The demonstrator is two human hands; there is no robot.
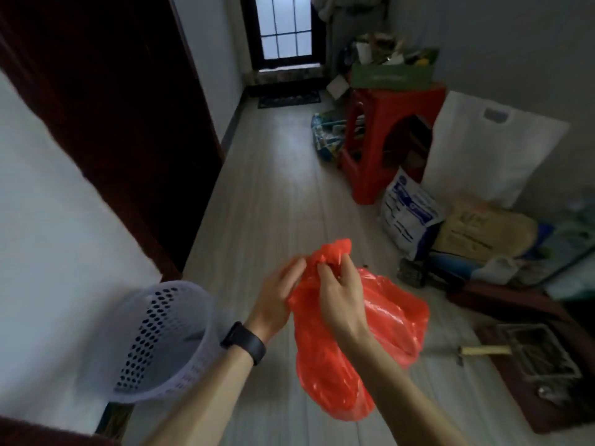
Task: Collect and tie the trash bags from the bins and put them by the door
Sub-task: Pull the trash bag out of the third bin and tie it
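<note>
Where the pale, wood-grained floor (273,188) runs toward the dark-framed, glass-paned door (285,27) at the far end, I see the red trash bag (354,349) held in mid-air, well short of that door.

Bag: thin glossy plastic, crinkled, bulging low, gathered into a twisted neck on top.

Left hand (280,296), with a black watch (244,341) on its wrist, curls round the neck from the left. Right hand (338,297) pinches the bunched top, its fingers bent into the folds. The fingertips are blurred.

Just left of the left forearm is the bin (161,342): round, pale plastic, its wall perforated with oval holes.

Farther off on the right are a red moulded stool (386,140) and a flat white carrier bag (483,149) against the wall.
</note>
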